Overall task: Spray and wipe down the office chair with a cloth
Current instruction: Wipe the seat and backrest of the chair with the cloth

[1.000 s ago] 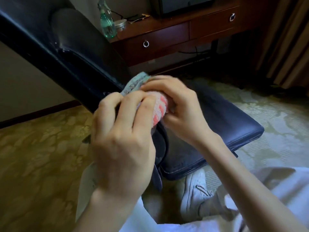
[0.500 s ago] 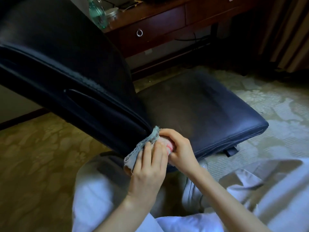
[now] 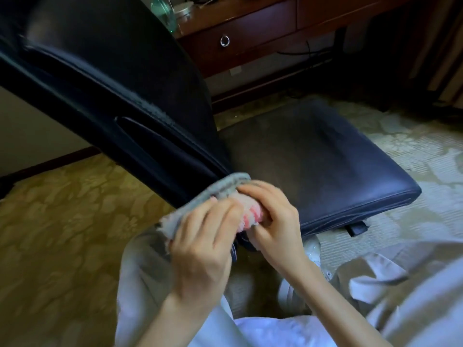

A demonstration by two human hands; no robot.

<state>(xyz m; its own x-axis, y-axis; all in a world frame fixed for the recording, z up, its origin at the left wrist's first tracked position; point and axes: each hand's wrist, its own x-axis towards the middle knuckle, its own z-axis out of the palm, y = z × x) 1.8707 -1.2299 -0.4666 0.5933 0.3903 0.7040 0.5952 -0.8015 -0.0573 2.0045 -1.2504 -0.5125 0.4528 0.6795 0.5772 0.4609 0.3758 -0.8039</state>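
Cloth: grey, with a pink-striped end, bunched against the near side of the office chair at the point where the lower edge of the backrest meets the seat. The grey part touches the backrest edge; the pink part sits between the two hands.

Left hand: fingers curled over the grey part, gripping it from the near side. Some motion blur at the fingertips.

Right hand: fingers curled over the top of the pink end, thumb below, holding it. Both hands are side by side and almost touching.

Chair: dark leather, backrest slanting across the upper left of the view. A dark lever shows under the seat's near edge.

Spray bottle: green, translucent, standing on the wooden tabletop beyond the backrest, partly hidden by it, well apart from the hands. A round metal tin is just beside it. A drawer below has a ring pull.

Floor: patterned carpet. A white shoe is under the seat.
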